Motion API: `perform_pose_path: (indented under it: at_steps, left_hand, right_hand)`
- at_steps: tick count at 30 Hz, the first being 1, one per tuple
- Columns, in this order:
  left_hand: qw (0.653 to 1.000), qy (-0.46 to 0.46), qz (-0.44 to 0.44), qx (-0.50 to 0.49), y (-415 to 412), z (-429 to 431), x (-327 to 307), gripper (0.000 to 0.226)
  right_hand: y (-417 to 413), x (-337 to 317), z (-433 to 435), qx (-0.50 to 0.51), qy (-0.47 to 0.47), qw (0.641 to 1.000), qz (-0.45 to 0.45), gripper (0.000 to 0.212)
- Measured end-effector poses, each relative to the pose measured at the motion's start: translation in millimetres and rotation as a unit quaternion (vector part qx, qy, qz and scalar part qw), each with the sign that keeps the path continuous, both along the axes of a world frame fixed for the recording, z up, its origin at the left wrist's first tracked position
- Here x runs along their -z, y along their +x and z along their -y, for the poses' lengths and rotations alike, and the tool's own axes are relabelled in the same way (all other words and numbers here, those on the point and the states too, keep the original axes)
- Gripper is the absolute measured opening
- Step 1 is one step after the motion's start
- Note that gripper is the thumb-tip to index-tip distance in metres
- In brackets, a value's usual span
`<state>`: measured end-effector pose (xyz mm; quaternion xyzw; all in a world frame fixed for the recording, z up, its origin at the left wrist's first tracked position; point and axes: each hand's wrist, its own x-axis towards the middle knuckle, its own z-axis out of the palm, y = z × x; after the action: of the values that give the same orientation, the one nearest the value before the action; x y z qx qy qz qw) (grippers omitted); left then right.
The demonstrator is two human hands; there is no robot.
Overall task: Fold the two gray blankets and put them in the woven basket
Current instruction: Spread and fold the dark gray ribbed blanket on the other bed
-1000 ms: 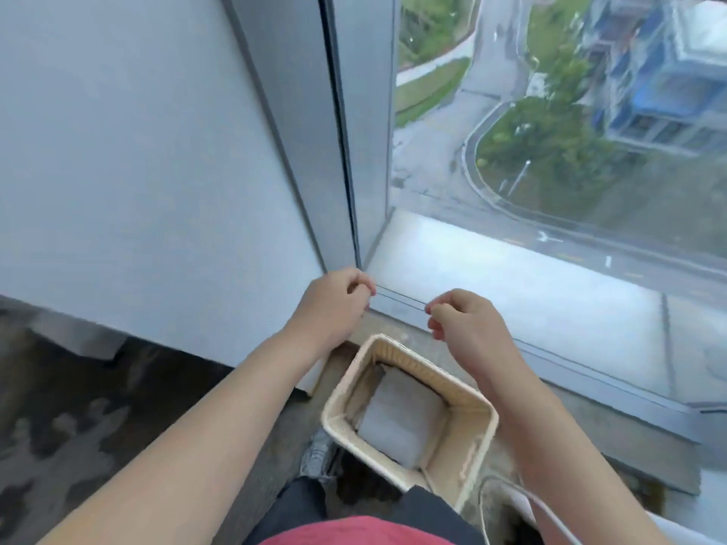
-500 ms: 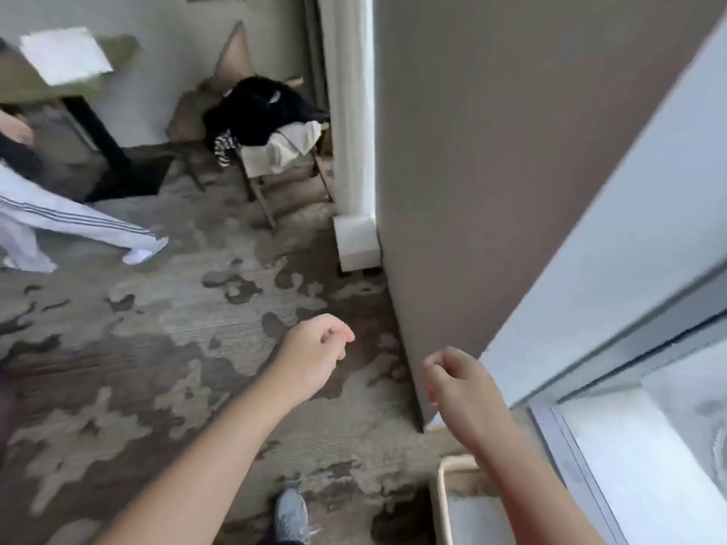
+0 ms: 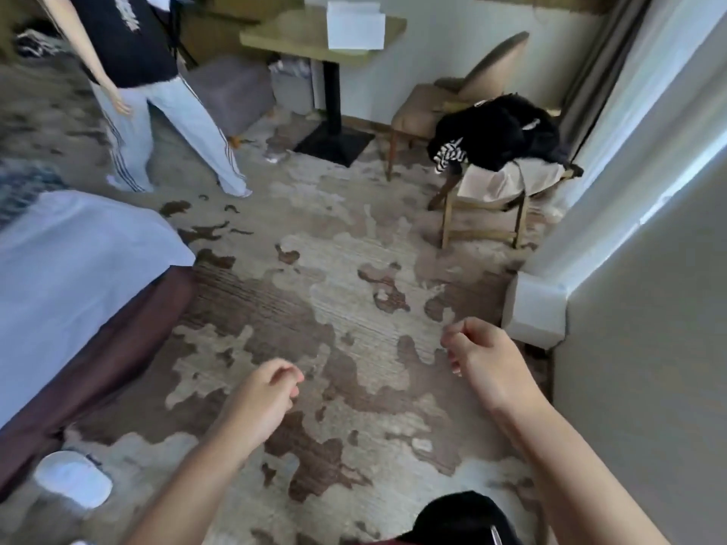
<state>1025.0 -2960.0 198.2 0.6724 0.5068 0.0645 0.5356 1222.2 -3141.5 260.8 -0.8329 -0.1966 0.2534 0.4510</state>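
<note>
**Desk:** What are the 2 grips doing?

**Operator:** I see both held out over the patterned carpet (image 3: 354, 269). The left grip (image 3: 263, 391) has its fingers curled in with the thumb close against them, and it holds nothing. The right grip (image 3: 486, 363) sits a little further forward, well apart from the left one. It is curled the same way, with nothing in it either.

**Desk:** And the gray blankets and the woven basket?

**Operator:** I cannot tell where they are from this view.

**Desk:** What lies around the grips, then?

**Operator:** Left of the left grip is a bed (image 3: 71, 261), a pale sheet over a dark brown skirt. Nearer me and left of that grip, a white rounded object (image 3: 72, 481) sits on the carpet, too blurred for me to name. Just right of the right grip is a wall corner with a white baseboard (image 3: 535, 312). Far ahead of the right grip stands a wooden chair (image 3: 507, 182) with black clothing (image 3: 499, 135) heaped on it, and beyond that a tan upholstered chair (image 3: 488, 72). Further ahead of both grips is a tabletop (image 3: 299, 37) on 1 dark pedestal, carrying a white sheet of paper (image 3: 356, 27). Far ahead of the left grip, 1 other person (image 3: 130, 53) stands in a black top and pale striped trousers.
</note>
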Motion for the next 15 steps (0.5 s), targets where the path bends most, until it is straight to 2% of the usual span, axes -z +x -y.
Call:
perform_pose_path:
  at_steps: [4, 8, 11, 15]
  left_hand:
    - [0.999, -0.019, 0.035, -0.022, 48, -65, -7, 0.028]
    - [0.998, 0.022, 0.045, -0.037, 107, -154, -22, 0.027]
    - [0.996, 0.076, 0.016, -0.033, 141, -234, -28, 0.025]
    - [0.992, 0.100, -0.040, -0.073, 151, -334, -35, 0.027]
  right_hand:
    - [27, 24, -51, -0.036, -0.071, 0.996, -0.032, 0.024]
    - [80, 47, -122, -0.051, -0.134, 0.987, -0.072, 0.022]
    - [124, 70, -206, -0.077, -0.155, 0.981, -0.083, 0.027]
    - [162, 72, -354, -0.198, -0.174, 0.963, -0.049, 0.023]
